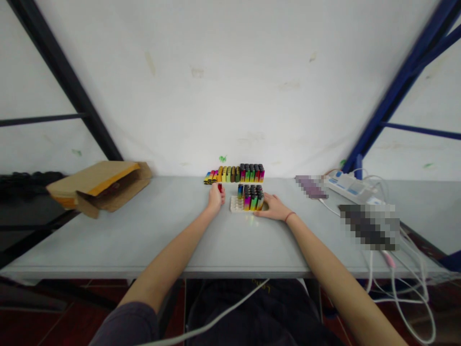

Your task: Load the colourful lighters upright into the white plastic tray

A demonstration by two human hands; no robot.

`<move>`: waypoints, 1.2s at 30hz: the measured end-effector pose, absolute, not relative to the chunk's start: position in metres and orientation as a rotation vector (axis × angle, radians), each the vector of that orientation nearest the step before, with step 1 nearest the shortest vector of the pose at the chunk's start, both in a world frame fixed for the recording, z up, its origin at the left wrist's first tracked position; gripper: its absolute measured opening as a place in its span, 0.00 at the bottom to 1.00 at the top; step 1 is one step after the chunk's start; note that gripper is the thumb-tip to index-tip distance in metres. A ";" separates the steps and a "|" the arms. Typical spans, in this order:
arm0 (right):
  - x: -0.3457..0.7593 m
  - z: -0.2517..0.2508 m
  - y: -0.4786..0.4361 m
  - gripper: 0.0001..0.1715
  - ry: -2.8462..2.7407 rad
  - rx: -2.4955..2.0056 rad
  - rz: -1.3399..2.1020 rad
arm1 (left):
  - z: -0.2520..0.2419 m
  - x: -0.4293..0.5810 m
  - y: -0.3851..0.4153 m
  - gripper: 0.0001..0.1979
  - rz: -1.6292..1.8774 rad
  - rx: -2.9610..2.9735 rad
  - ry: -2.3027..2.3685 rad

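My left hand (215, 197) is closed round a red lighter (220, 187), whose top shows above the fingers. Just right of it stands a white tray with holes (236, 205). Upright lighters (253, 198) in mixed bright colours with black tops fill its right part, and a blue one (240, 191) stands at the back of its left part. My right hand (274, 208) grips the tray's right end, thumb at the front and fingers behind, against the lighters. Behind the tray, more lighters (252, 173) stand in a block, beside yellow and dark ones (228, 174) and several lying flat (211, 178).
An open cardboard box (101, 185) lies at the left of the grey table (162, 240). On the right are a power strip (347, 186), two blurred-out objects and white cables (394, 283). Another cable (216, 319) crosses before my lap. A wall rises behind.
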State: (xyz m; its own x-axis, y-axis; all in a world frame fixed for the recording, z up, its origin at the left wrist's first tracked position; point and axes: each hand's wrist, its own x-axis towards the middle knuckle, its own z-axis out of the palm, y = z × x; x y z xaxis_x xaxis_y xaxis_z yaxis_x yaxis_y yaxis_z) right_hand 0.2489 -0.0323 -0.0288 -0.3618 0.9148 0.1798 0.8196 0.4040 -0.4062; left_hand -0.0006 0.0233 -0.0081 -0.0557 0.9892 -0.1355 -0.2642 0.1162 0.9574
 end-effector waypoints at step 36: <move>0.249 -0.029 -0.031 0.44 -2.310 -1.506 0.336 | -0.007 -0.003 0.033 0.11 1.453 1.344 0.956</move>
State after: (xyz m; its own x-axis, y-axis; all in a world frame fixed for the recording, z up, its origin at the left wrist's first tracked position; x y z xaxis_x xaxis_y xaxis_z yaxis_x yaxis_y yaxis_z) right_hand 0.2491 -0.0308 -0.0291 -0.3661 0.9152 0.1687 0.8290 0.4031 -0.3876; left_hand -0.0029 0.0326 -0.0068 0.0062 0.9573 0.2889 -0.1131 -0.2864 0.9514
